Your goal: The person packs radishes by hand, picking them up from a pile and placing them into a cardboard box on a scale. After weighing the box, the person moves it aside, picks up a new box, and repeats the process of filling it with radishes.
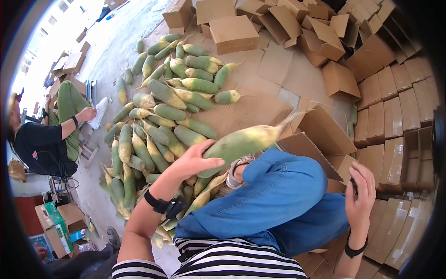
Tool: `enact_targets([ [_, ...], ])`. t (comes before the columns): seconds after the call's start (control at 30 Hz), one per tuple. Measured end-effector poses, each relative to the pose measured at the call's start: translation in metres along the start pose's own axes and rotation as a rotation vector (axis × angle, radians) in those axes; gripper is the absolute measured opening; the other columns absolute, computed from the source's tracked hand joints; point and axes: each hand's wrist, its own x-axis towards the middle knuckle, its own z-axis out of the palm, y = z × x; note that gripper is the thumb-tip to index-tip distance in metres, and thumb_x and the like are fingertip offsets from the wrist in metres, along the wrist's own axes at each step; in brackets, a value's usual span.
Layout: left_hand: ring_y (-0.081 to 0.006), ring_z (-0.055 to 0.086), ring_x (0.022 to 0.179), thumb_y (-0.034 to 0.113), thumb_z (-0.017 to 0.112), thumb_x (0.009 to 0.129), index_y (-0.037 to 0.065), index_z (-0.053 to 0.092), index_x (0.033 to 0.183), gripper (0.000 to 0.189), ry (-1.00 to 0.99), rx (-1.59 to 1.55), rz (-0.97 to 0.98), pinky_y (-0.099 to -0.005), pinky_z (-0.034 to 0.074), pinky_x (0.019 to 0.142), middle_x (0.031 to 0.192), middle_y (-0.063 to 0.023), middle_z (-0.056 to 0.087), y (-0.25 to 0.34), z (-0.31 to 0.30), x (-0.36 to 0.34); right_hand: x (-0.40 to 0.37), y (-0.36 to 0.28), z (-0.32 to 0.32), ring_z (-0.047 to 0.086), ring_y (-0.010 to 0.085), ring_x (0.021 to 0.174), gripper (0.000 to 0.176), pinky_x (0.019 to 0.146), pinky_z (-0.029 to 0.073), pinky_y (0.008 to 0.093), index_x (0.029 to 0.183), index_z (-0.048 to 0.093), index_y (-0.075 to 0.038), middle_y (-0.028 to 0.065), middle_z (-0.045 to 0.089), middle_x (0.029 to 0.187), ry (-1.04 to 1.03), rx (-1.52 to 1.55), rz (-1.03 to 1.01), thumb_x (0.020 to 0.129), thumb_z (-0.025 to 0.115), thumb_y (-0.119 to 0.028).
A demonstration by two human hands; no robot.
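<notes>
My left hand [197, 160] is wrapped round the thick green end of a large green radish [244, 142], whose pale, rooty tip points to the upper right. Below and around that hand lies a big heap of green radishes [158, 135] on the floor. My right hand [362, 188] is beside my right knee with its fingers curled. A small dark thing shows at its fingers, too little of it to name. An open cardboard box [320, 128] stands just past my knees, near the held radish's tip and my right hand.
Empty cardboard boxes [234, 35] are piled at the back, and stacked cartons [390, 111] line the right side. Flattened cardboard [251, 88] covers part of the floor. Another person [42, 139] sits at the left. A green-and-white carton [53, 225] is at the lower left.
</notes>
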Motion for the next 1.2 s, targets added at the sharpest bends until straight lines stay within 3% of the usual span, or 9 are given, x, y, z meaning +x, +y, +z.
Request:
enact_targets([
  [0.13, -0.0139, 0.059, 0.087, 0.031, 0.076, 0.076, -0.004, 0.058, 0.114, 0.055, -0.223, 0.093, 0.157, -0.031, 0.05, 0.076, 0.093, -0.0097, 0.062, 0.076, 0.05, 0.017, 0.059, -0.036, -0.017, 0.05, 0.0355, 0.121, 0.059, 0.101, 0.042, 0.0486, 0.123, 0.058, -0.01, 0.013, 0.052, 0.133, -0.048, -0.155, -0.369, 0.066, 0.076, -0.008],
  [0.4, -0.0229, 0.063, 0.094, 0.041, 0.075, 0.077, -0.004, 0.054, 0.121, 0.067, -0.398, 0.216, 0.248, -0.0341, 0.051, 0.08, 0.104, -0.0189, 0.065, 0.088, 0.082, 0.032, 0.066, -0.024, -0.028, 0.057, 0.0331, 0.099, 0.078, 0.083, 0.048, 0.0436, 0.131, 0.051, -0.009, 0.0123, 0.055, 0.117, -0.288, -0.047, -0.332, 0.059, 0.08, -0.012],
  [0.5, -0.0266, 0.061, 0.106, 0.047, 0.072, 0.081, -0.004, 0.037, 0.138, 0.085, -0.183, 0.097, 0.23, -0.0361, 0.051, 0.086, 0.123, -0.0231, 0.058, 0.071, 0.071, 0.03, 0.06, -0.002, -0.035, 0.057, 0.0347, 0.099, 0.077, 0.082, 0.049, 0.0432, 0.13, 0.051, -0.008, 0.0137, 0.055, 0.117, -0.189, -0.143, -0.217, 0.058, 0.081, -0.012],
  [0.57, -0.0262, 0.061, 0.105, 0.043, 0.07, 0.084, -0.005, 0.041, 0.134, 0.075, 0.016, 0.242, 0.13, -0.0366, 0.051, 0.086, 0.121, -0.0241, 0.059, 0.064, 0.059, 0.022, 0.059, 0.023, -0.036, 0.058, 0.0364, 0.098, 0.07, 0.083, 0.049, 0.0438, 0.127, 0.051, -0.004, 0.0161, 0.058, 0.112, -0.143, -0.153, -0.064, 0.064, 0.08, -0.013],
  [0.73, -0.0285, 0.065, 0.099, 0.037, 0.068, 0.086, -0.005, 0.054, 0.121, 0.056, -0.002, 0.365, -0.08, -0.037, 0.051, 0.085, 0.109, -0.021, 0.065, -0.083, 0.006, 0.027, 0.061, 0.095, 0.004, 0.06, 0.0378, 0.097, 0.058, 0.082, 0.049, 0.0431, 0.119, 0.053, -0.001, 0.0208, 0.062, 0.106, -0.239, -0.126, 0.121, 0.071, 0.077, -0.022],
  [0.8, -0.0306, 0.065, 0.099, 0.036, 0.068, 0.084, -0.004, 0.057, 0.118, 0.053, 0.066, 0.461, -0.235, -0.0367, 0.051, 0.085, 0.107, -0.0211, 0.066, -0.119, -0.003, 0.016, 0.068, 0.119, 0.036, 0.061, 0.0388, 0.095, 0.056, 0.082, 0.049, 0.0434, 0.11, 0.056, 0.001, 0.0239, 0.063, 0.099, -0.529, -0.193, 0.243, 0.07, 0.077, -0.033],
  [0.93, -0.0319, 0.065, 0.099, 0.036, 0.069, 0.082, -0.004, 0.061, 0.114, 0.052, 0.101, 0.516, -0.31, -0.0382, 0.051, 0.085, 0.108, -0.0223, 0.066, -0.185, -0.024, -0.009, 0.073, 0.169, 0.114, 0.062, 0.0394, 0.095, 0.057, 0.082, 0.049, 0.0438, 0.105, 0.058, 0.002, 0.0258, 0.064, 0.095, -0.79, -0.194, 0.278, 0.069, 0.077, -0.038],
  [1.07, -0.0288, 0.067, 0.09, 0.03, 0.068, 0.083, -0.004, 0.063, 0.109, 0.043, 0.174, 0.615, -0.386, -0.0374, 0.052, 0.079, 0.097, -0.0215, 0.068, -0.188, -0.032, -0.035, 0.068, 0.197, 0.167, 0.062, 0.0398, 0.096, 0.056, 0.082, 0.05, 0.0419, 0.105, 0.058, 0.004, 0.026, 0.065, 0.1, -0.907, 0.002, 0.299, 0.072, 0.075, -0.038],
  [1.2, -0.0348, 0.066, 0.089, 0.029, 0.065, 0.083, -0.004, 0.064, 0.104, 0.039, 0.258, 0.694, -0.45, -0.0407, 0.052, 0.078, 0.095, -0.023, 0.067, -0.196, -0.047, -0.047, 0.058, 0.214, 0.208, 0.063, 0.0315, 0.1, 0.064, 0.087, 0.049, 0.0371, 0.125, 0.05, 0.003, 0.0228, 0.064, 0.108, -0.97, 0.344, 0.489, 0.079, 0.074, -0.035],
])
